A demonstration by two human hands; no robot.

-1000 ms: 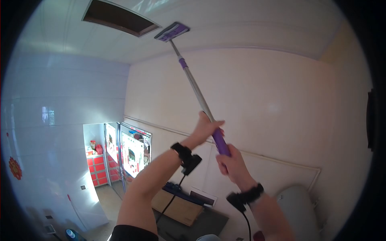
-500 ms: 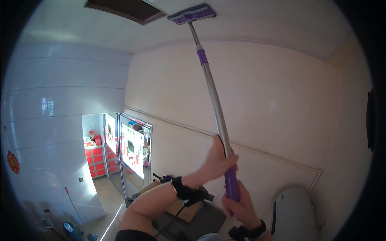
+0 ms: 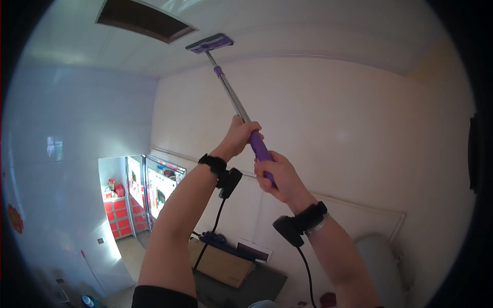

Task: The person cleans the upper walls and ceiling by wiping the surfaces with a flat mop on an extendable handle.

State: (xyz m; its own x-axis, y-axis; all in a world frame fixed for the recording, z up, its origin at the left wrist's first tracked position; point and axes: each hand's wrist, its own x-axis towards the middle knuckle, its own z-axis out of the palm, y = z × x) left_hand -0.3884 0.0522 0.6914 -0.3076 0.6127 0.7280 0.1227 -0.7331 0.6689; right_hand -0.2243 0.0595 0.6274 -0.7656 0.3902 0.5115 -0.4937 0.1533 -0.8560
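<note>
Mop with a long silver metal pole and purple grip (image 3: 233, 100) reached up to the white panelled ceiling (image 3: 308, 25), its flat purple head (image 3: 209, 43) pressed there beside a dark rectangular ceiling opening (image 3: 141, 20). Left hand (image 3: 239, 136) was clenched around the pole higher up, and right hand (image 3: 280, 177) clasped the purple grip just below.

Your left hand (image 3: 240, 134) grips the mop pole (image 3: 233, 100) above your right hand (image 3: 277, 177), both on the grip. The mop head (image 3: 209, 43) lies flat against the ceiling (image 3: 318, 25), just right of the ceiling hatch (image 3: 141, 20). The doorway (image 3: 141, 197) sits lower left, with a box (image 3: 226, 264) below your arms and a tank (image 3: 382, 267) at lower right.
</note>
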